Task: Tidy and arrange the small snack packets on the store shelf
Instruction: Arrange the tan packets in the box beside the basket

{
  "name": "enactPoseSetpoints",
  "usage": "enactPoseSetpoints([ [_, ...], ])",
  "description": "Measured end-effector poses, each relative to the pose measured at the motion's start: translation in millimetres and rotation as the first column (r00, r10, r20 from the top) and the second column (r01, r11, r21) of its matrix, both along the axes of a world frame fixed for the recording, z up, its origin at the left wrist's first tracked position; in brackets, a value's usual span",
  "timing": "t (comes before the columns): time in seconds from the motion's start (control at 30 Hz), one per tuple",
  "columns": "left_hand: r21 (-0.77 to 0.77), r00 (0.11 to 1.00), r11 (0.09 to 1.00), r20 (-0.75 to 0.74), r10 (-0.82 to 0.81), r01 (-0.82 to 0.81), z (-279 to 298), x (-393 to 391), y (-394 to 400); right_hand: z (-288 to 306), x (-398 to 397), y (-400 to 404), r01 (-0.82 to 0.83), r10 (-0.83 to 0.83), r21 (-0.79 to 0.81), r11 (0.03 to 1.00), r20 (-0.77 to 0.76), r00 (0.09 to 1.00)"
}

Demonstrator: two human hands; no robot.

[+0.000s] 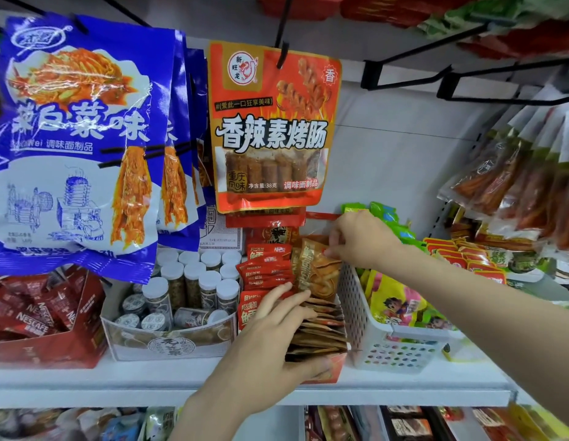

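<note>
Shelf [86, 381] first, white and packed, and we sweep across from the left: big blue noodle-snack bags [76, 135] hang up top, and under them sits a red Nescafe carton [47, 326] full of red sachets. Next along, a display box of white-capped jars [187, 281], some upright, some lying flat at the front. Above the middle hangs an orange-red sausage-snack bag [270, 128] on a black hook [281, 49].

Now the action, centre stage: a small cardboard tray [335, 366] holds the snack packets in two rows. The red packets [265, 270] stand on the left side, printed with white characters. The tan packets [319, 329] fill the right side, thin and flat, stacked on edge like cards, with one at the back showing its orange-brown face.

The left hand [270, 351] comes in from below, fingers spread and fairly straight, pressing on the packet tops where the two rows meet, thumb down at the tray's front corner. The right hand [361, 238] reaches in from the right, fingers curled, pinching the upper edge of the rearmost tan packet.

Just right of the tray, touching it, a white perforated basket [401, 354] carries bright yellow and green cartoon packets [394, 300]. Farther right hang clear bags of reddish strips [512, 183].
</note>
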State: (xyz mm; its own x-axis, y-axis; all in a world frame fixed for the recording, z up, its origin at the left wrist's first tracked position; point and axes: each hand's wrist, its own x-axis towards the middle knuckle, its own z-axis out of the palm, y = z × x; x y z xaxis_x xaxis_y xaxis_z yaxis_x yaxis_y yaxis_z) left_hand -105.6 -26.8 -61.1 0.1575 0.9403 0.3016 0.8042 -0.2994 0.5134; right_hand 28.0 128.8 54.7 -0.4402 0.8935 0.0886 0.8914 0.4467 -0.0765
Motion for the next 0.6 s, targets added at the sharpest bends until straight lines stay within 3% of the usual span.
enactPoseSetpoints([
  [0.27,-0.064,0.997,0.998,0.076,0.026,-0.021,6.5,2.5,-3.9,33.5,39.1,-15.9,0.046,-0.015,0.114,0.992,-0.256,0.966],
  [0.6,-0.038,0.999,0.999,0.036,-0.001,0.003,6.6,3.9,-2.6,-4.7,-10.4,-24.8,-0.122,0.134,0.093,0.988,-0.137,0.981],
])
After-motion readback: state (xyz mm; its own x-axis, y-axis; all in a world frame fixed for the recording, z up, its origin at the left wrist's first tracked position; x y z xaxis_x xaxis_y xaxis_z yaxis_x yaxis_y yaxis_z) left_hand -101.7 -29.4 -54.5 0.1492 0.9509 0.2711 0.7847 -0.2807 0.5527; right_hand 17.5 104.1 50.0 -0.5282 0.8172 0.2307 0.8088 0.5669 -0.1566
